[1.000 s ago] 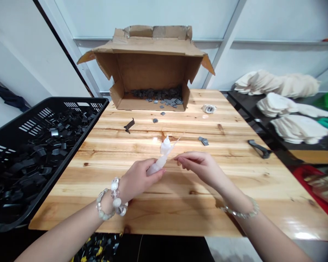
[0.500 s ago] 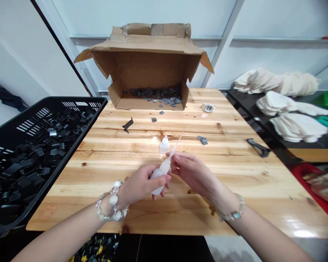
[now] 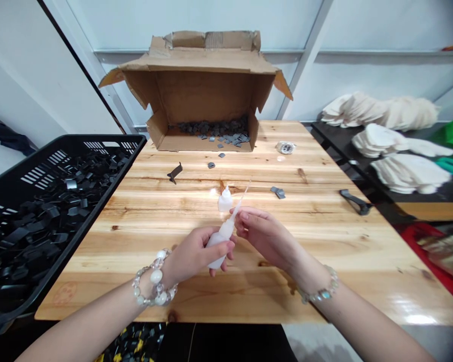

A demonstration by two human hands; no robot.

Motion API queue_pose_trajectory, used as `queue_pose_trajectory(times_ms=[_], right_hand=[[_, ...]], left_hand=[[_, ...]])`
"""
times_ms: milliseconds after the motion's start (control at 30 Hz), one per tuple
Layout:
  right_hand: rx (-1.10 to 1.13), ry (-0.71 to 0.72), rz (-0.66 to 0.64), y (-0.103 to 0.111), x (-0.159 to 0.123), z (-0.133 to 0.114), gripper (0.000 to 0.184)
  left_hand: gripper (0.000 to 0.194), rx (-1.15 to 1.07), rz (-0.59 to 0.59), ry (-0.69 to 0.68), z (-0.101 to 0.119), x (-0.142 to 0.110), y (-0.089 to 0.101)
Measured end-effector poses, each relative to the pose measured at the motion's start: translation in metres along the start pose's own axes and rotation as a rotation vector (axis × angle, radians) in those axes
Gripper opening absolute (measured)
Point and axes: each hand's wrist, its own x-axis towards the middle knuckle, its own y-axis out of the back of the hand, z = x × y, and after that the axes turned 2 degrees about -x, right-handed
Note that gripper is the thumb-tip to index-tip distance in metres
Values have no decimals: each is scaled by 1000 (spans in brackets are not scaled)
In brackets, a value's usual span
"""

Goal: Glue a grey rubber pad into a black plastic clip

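Leftmost, a black plastic crate, heaped with dark clips, butted against the left edge of the wooden table. Next along, a beaded bracelet on the left wrist, then the left hand, fingers curled tight around the body of a small white squeeze bottle, held tilted above the table's near middle with its thin nozzle aimed up and away. Just beyond the nozzle, a second small white bottle standing upright on the wood. Farther back, an open cardboard box lying on its side, grey chips spilling from its mouth, one stray black clip in front. Right of the held bottle, the right hand, fingertips pinched on the base of that nozzle, touching the left hand's grip. Beyond, a few grey pieces, a small roll, and near the right edge a black handle-like tool. Off the table, pale stacked discs on a dark surface.
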Motion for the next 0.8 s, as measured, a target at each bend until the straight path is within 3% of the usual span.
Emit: queue_pose_trajectory(times_ms=[133, 233, 333, 400, 567, 800], right_hand=[[-58, 63, 91, 9, 4, -6, 23], [49, 168, 267, 20, 8, -17, 25], [139, 162, 326, 25, 10, -23, 22], [104, 119, 263, 19, 9, -19, 19], [2, -3, -115, -4, 0, 4, 27], [47, -33, -128, -8, -4, 11, 28]], left_hand=[[41, -24, 31, -39, 1, 0, 2], [40, -89, 92, -77, 4, -1, 3], [39, -124, 102, -91, 5, -2, 3], [39, -107, 73, -82, 5, -2, 1], [39, -40, 10, -65, -2, -1, -6], [35, -35, 14, -54, -9, 2, -8]])
